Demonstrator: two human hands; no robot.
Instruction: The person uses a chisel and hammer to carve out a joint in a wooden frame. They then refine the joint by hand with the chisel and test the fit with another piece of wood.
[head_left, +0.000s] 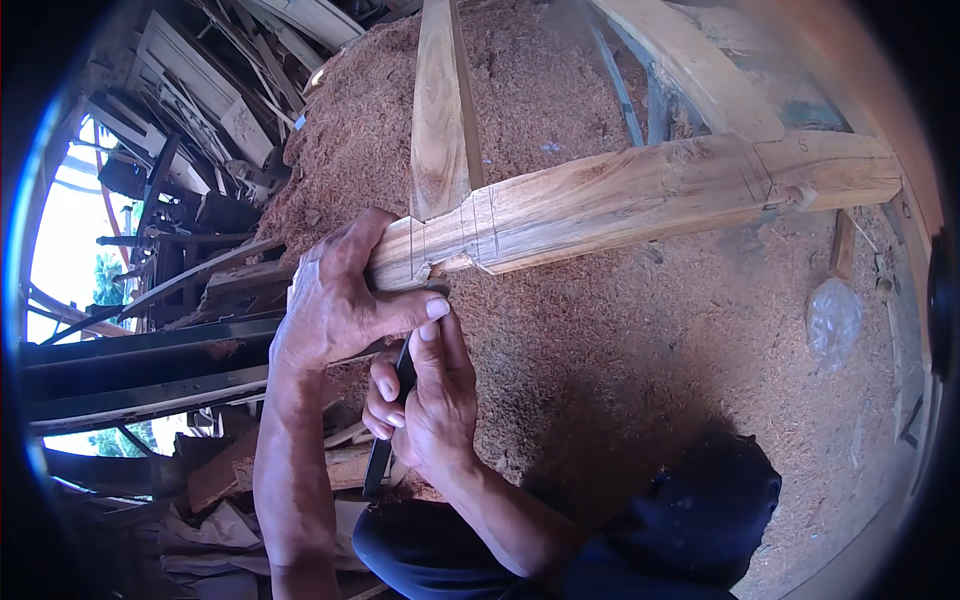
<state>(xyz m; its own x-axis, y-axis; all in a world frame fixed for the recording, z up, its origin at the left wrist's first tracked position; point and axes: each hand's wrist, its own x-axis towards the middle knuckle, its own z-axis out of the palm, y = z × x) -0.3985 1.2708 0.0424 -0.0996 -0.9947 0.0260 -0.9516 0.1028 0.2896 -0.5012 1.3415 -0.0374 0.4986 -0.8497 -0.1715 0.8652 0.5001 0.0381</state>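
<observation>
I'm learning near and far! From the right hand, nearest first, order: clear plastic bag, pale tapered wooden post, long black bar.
1. Long black bar, in the right hand
2. Pale tapered wooden post, ahead
3. Clear plastic bag, far right

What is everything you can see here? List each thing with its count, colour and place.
Beam: one, pale tan, across the upper middle
Tool: one, dark, slim, in the right hand
Tall plank: one, tan, top centre, behind the beam
Slanted plank: one, tan, upper right
Sawdust: uncountable, reddish brown, across the ground
Bag: one, clear, right
Scrap wood: many pieces, grey-brown, upper left
Trousers: one pair, dark blue, bottom
Left hand: one, bare, on the beam's left end
Right hand: one, bare, below the beam
</observation>
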